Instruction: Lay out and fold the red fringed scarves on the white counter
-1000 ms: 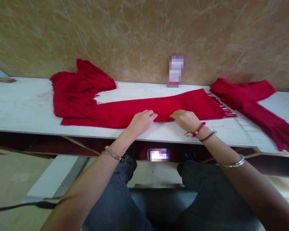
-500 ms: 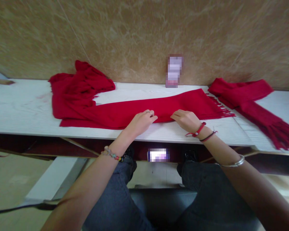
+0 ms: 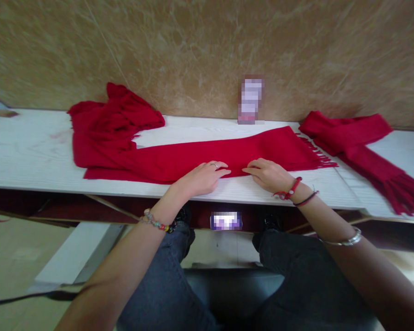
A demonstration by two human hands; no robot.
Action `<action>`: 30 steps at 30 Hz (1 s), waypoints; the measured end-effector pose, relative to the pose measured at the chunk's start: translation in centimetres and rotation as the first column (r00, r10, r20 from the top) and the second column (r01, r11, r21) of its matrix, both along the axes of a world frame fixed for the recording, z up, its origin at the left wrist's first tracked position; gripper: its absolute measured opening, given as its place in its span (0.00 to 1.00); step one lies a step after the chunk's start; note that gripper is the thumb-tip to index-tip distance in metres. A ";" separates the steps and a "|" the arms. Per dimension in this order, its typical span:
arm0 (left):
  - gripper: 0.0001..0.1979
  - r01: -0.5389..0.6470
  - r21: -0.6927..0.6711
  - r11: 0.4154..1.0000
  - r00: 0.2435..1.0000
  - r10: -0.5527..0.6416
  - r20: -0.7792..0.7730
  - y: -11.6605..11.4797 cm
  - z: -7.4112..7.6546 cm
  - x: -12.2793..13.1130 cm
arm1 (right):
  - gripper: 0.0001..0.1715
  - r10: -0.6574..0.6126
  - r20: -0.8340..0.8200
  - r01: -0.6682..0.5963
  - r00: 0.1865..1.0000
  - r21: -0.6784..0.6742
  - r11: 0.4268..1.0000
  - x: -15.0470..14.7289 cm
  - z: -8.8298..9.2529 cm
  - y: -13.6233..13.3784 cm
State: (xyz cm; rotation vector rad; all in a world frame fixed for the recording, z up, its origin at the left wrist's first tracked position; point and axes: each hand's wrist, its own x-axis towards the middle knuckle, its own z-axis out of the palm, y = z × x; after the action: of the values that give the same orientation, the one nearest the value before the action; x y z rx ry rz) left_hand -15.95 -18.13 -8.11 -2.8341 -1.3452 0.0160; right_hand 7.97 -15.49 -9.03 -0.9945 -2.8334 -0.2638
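A long white table (image 3: pixel 31 161) with a wood grain runs left to right against the wall. A red scarf (image 3: pixel 200 158) lies flat along its middle, its fringe (image 3: pixel 317 154) pointing right, and its left end is bunched in a heap (image 3: pixel 106 124) at the far edge. A second scarf (image 3: pixel 359 142), also red, lies at the right, folded near the wall and trailing toward the near right corner, just beside the fringe. A small blurred object (image 3: pixel 250 101) stands at the far edge, behind the flat scarf. A faint pink stain (image 3: pixel 60 135) marks the board at the left. The left hand (image 3: pixel 200 179) and right hand (image 3: pixel 269 174) lie flat at the near edge, fingers on the scarf's near hem.
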 end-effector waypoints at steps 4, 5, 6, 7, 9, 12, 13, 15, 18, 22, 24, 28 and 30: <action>0.23 -0.047 -0.044 0.998 0.999 0.047 0.018 -0.2 0.5 0.6 | 0.23 -0.050 0.014 0.050 0.999 -0.013 0.999 -0.8 -0.2 0.5; 0.23 -0.072 -0.046 0.996 0.997 0.073 0.011 -0.2 0.6 0.7 | 0.24 -0.063 0.020 0.063 0.998 -0.018 0.998 -1.0 -0.2 0.6; 0.23 -0.104 -0.051 0.993 0.995 0.104 -0.001 -0.2 0.7 0.8 | 0.24 -0.077 0.026 0.078 0.997 -0.024 0.997 -1.1 -0.2 0.8; 0.22 -0.141 -0.063 0.988 0.990 0.141 -0.014 -0.3 0.7 0.9 | 0.24 -0.093 0.033 0.094 0.995 -0.032 0.995 -1.3 -0.1 0.9; 0.23 -0.214 -0.114 0.970 0.977 0.210 -0.044 -0.3 0.8 0.9 | 0.25 -0.136 0.048 0.138 0.990 -0.052 0.989 -1.7 0.1 1.2; 0.23 -0.290 -0.233 0.928 0.957 0.280 -0.076 -0.5 1.2 1.0 | 0.26 -0.204 0.069 0.210 0.977 -0.094 0.973 -2.4 0.3 1.6; 0.23 -0.308 -0.271 0.912 0.951 0.297 -0.082 -0.5 1.4 0.9 | 0.26 -0.224 0.075 0.231 0.972 -0.108 0.967 -2.6 0.4 1.7; 0.23 -0.331 -0.331 0.884 0.943 0.322 -0.084 -0.7 1.7 0.9 | 0.27 -0.264 0.089 0.274 0.960 -0.130 0.953 -3.0 0.4 2.1; 0.23 -0.333 -0.380 0.863 0.941 0.330 -0.074 -0.8 2.0 0.6 | 0.27 -0.315 0.108 0.329 0.943 -0.159 0.931 -3.7 0.7 2.6; 0.23 -0.297 -0.401 0.867 0.952 0.300 -0.059 -0.7 1.7 0.1 | 0.27 -0.374 0.063 0.379 0.925 -0.157 0.912 -4.7 1.2 2.6; 0.23 -0.283 -0.394 0.874 0.957 0.286 -0.053 -0.7 1.6 -0.1 | 0.28 -0.372 0.021 0.372 0.928 -0.109 0.922 -5.0 1.3 2.3; 0.25 -0.290 -0.343 0.893 0.953 0.302 -0.019 -0.5 0.7 -0.4 | 0.30 -0.329 0.038 0.331 0.943 -0.137 0.933 -4.8 0.4 1.8; 0.27 -0.330 -0.263 0.907 0.941 0.338 -0.015 -0.3 0.1 -0.7 | 0.30 -0.331 0.058 0.336 0.942 -0.208 0.919 -4.4 -0.3 1.8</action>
State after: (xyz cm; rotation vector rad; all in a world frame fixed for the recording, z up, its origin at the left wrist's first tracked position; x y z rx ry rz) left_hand -16.62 -18.46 -7.99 -2.7654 -1.9565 0.1639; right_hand 3.61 -13.69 -9.35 -1.5324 -2.7393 0.0046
